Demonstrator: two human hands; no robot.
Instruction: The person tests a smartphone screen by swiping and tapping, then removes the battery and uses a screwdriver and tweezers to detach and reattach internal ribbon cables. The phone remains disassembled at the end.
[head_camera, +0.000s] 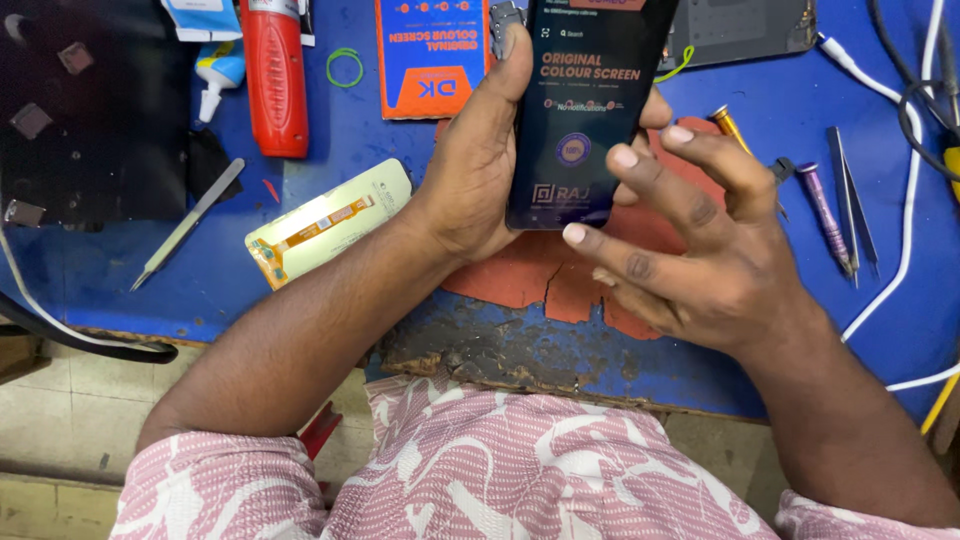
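Pink patterned sleeves frame a dark phone screen panel, glossy with a printed protective film, held upright above the worn orange mat near the blue tabletop's front edge. Left hand wraps its left side; right hand, fingers spread, touches its lower right edge with fingertips.

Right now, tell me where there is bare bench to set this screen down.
Freest is the blue bench top between the tweezers, the flex cable packet and the near edge. A smaller gap lies between the red tube and the orange packet, around the green rubber band. The right side is crowded with screwdrivers and the white cable.
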